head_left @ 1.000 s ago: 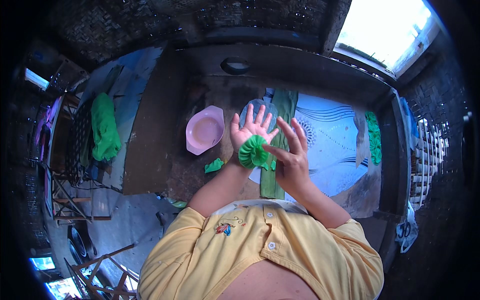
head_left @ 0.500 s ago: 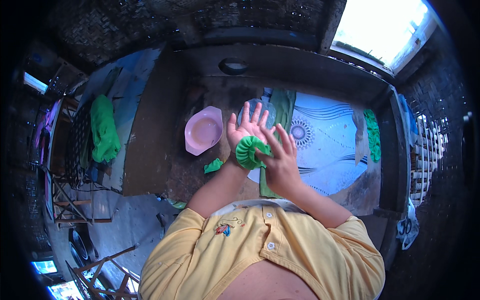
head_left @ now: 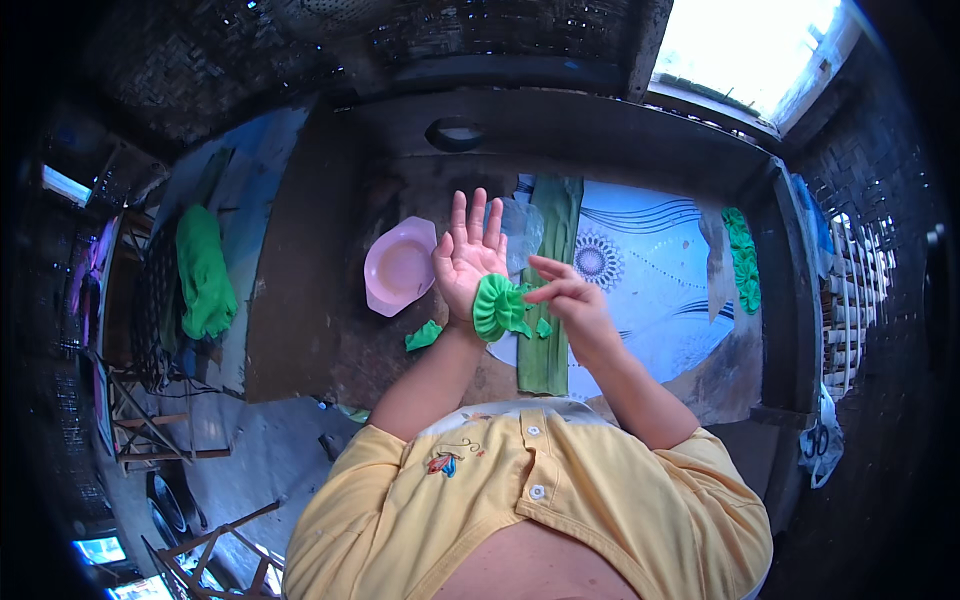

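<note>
My left hand [head_left: 472, 262] is palm up, its fingers stretched out. Across the heel of that palm and the wrist lies a ruffled, fan-shaped piece of green dough [head_left: 496, 308], with a ragged tail on its right side. Just right of it, my right hand [head_left: 580, 308] hovers with bent fingers apart and nothing visible in them; its fingertips are close to the dough's edge. Below both hands runs a strip of green leaf [head_left: 548, 345], with a small green scrap [head_left: 543, 327] seen against it. Another dough scrap [head_left: 424, 335] sits left of my left wrist.
A pink bowl [head_left: 377, 268] stands left of my left hand. Behind the fingers lies a clear plastic sheet [head_left: 522, 222]. A patterned white sheet [head_left: 650, 260] covers the right side, with ruffled green pieces [head_left: 741, 262] beyond. At far left rests a big green lump [head_left: 205, 275]. Wooden walls edge the table.
My right hand has drawn back to the right, off the ruffled dough, uncovering its tail. My left hand has shifted slightly left and up, and the view has moved a little.
</note>
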{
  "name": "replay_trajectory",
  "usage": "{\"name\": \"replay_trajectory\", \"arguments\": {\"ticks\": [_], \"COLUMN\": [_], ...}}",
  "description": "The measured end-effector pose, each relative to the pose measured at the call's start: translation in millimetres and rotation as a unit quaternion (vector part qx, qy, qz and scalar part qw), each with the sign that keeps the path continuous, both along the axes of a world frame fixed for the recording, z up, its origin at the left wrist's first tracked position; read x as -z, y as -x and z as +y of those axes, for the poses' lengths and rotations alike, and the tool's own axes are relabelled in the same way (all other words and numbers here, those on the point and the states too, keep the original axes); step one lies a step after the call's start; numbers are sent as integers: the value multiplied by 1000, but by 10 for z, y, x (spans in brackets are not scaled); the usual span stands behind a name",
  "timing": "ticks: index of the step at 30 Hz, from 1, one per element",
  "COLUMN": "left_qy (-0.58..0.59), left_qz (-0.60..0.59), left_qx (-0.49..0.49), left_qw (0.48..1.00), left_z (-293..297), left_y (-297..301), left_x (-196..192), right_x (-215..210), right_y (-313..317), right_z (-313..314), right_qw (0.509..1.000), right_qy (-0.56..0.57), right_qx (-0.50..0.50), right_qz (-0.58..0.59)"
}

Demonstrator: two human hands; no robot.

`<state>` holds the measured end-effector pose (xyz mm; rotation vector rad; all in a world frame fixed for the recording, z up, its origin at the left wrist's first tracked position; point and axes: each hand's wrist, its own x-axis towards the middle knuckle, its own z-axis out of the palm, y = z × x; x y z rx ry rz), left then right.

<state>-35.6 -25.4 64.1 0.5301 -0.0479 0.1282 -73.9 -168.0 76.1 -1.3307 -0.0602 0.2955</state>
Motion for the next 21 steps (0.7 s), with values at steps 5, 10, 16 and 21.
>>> {"name": "replay_trajectory", "arguments": {"ticks": [5, 10, 16, 21], "left_qy": [-36, -162, -722, -696], "left_qz": [-85, -190, -447, -359], "left_qx": [-4, 42, -132, -183], "left_qw": [996, 968, 512, 594], "left_z": [-43, -87, 193, 636], "left_y": [37, 92, -9, 164], "left_x": [-83, -112, 43, 21], "right_x": [197, 230, 296, 724], "right_y": [11, 94, -27, -365], "right_z": [-23, 97, -262, -1726], "right_qw": [920, 928, 864, 733], "right_qy": [-268, -244, 325, 493], "right_qx": [-111, -81, 190, 389], "right_qz": [262, 270, -336, -262]}}
